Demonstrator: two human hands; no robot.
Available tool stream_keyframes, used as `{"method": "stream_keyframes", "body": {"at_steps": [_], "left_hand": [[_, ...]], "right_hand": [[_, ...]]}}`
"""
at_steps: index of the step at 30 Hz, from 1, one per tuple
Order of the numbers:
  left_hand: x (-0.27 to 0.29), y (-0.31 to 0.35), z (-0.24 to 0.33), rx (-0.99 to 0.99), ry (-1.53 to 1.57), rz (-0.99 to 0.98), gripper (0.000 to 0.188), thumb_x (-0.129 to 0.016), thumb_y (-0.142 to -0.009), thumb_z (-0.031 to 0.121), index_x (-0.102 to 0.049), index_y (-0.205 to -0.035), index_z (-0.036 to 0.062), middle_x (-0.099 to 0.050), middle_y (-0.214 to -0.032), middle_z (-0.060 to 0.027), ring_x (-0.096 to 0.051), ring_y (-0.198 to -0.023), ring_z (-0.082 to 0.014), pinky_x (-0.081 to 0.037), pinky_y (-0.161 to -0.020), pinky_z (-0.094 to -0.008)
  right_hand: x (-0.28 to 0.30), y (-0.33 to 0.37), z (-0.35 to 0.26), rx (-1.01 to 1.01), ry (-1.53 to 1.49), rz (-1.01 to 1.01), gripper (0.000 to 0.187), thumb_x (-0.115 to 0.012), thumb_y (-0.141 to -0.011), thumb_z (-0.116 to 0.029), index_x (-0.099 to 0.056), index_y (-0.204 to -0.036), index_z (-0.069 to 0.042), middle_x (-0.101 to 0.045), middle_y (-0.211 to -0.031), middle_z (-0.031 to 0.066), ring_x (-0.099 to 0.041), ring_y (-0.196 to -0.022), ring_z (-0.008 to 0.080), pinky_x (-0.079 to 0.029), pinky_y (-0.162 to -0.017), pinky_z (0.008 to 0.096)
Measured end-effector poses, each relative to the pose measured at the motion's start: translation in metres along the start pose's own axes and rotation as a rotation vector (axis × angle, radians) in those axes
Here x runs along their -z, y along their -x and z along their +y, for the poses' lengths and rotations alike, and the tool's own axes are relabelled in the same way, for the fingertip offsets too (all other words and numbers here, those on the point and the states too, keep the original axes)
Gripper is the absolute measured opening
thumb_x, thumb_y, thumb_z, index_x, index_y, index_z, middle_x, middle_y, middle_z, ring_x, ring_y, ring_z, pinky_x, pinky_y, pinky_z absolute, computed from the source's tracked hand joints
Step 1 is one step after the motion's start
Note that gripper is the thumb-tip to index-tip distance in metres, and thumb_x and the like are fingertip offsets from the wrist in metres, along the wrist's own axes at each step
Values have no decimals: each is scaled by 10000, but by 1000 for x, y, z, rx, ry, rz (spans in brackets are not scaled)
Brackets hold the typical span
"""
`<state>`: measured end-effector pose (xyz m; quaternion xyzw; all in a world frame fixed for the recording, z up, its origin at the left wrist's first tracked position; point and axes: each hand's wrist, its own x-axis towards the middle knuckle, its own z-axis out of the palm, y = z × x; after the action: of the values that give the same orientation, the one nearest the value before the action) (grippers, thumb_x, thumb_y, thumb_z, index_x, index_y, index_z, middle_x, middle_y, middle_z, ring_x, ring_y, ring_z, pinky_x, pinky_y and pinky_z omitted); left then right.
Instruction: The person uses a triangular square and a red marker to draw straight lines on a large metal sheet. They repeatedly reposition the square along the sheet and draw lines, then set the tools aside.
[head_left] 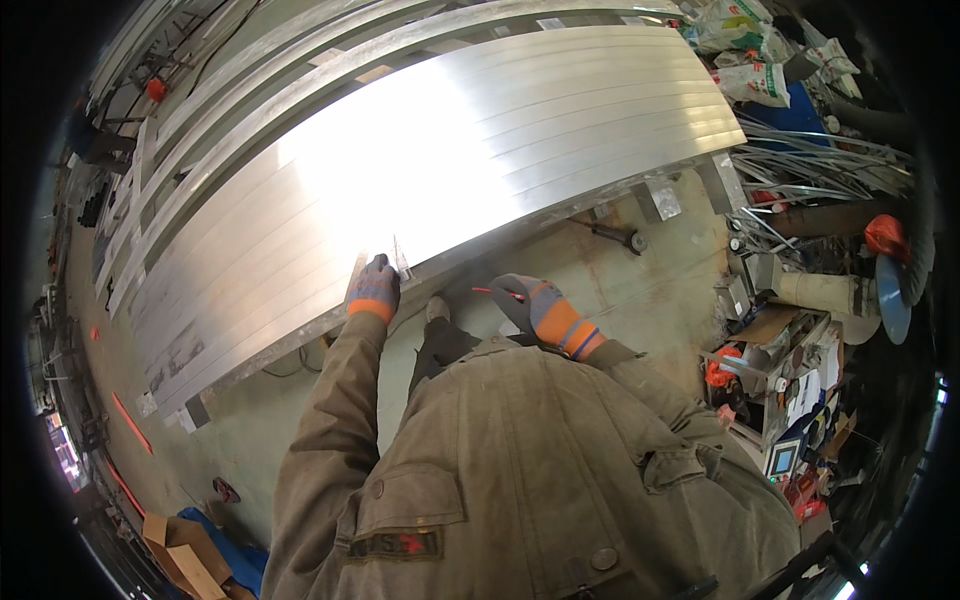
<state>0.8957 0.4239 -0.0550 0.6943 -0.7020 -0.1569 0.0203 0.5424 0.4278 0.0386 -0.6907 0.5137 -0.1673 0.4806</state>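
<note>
A wide panel of silvery metal planks (600,110) lies in front of me, with strong glare across its middle. My left hand (373,290), in a grey and orange glove, is at the panel's near edge with its fingers drawn together. A slim pointed metal piece (402,262) sits right beside those fingers at the edge; whether they grip it is unclear. Lower right, off the panel, my right hand (545,312), in a matching glove, is closed round a thin red pen-like stick (484,291) whose tip points left.
Beneath the panel's near edge an angle grinder (625,238) rests on the greenish floor. Long metal bars (240,105) run behind the panel. Thin metal strips (830,165) and white bags (750,85) crowd the right, above a cluttered cart (790,370). A cardboard box (185,550) stands lower left.
</note>
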Motion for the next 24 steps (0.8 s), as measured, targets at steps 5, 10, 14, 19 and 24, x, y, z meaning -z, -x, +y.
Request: {"method": "stream_keyframes", "body": {"at_steps": [5,10,14,19,24], "left_hand": [[0,2,-8,-53,-18,-29,217,-656,-1046,216,-765,-1169,75,-683,-1422,-155,-670,-1294,-413,-559,-1095,-499],[-4,2,-11,-19,4,-86,259,-660,-1066,260,-773,-1221,87,-655,-1518,-150,-643,-1375,-395,-544,-1139,-502],[-6,0,-16,-66,7,-75,236,-684,-1049,258,-771,-1193,93,-636,-1554,-181,-639,-1384,-402,-549,-1133,-515],[-5,1,-19,-147,-11,-49,188,-705,-962,152,-779,-1109,63,-625,-1584,-220,-686,-1320,-387,-597,-1061,-479],[-2,3,-19,-155,37,2,174,-698,-951,134,-780,-1090,69,-640,-1562,-244,-689,-1318,-392,-594,-1064,-468]], "right_hand": [[-15,-19,-32,85,-11,150,298,-677,-1079,-303,-762,-1293,-115,-783,-1170,180,-752,-1054,399,-592,-907,462],[-49,-57,-54,72,-76,228,340,-686,-1073,-307,-757,-1346,-117,-777,-1241,196,-740,-1129,422,-589,-965,471],[-76,-80,-67,88,80,316,326,-709,-1094,-168,-719,-1407,-77,-789,-1253,192,-772,-1086,341,-606,-955,425],[-101,-101,-80,24,33,319,350,-721,-1090,-237,-729,-1397,-69,-782,-1281,212,-774,-1117,370,-607,-981,442],[-111,-112,-67,57,48,327,368,-724,-1089,-275,-730,-1397,-74,-784,-1279,211,-771,-1119,390,-611,-979,448]]}}
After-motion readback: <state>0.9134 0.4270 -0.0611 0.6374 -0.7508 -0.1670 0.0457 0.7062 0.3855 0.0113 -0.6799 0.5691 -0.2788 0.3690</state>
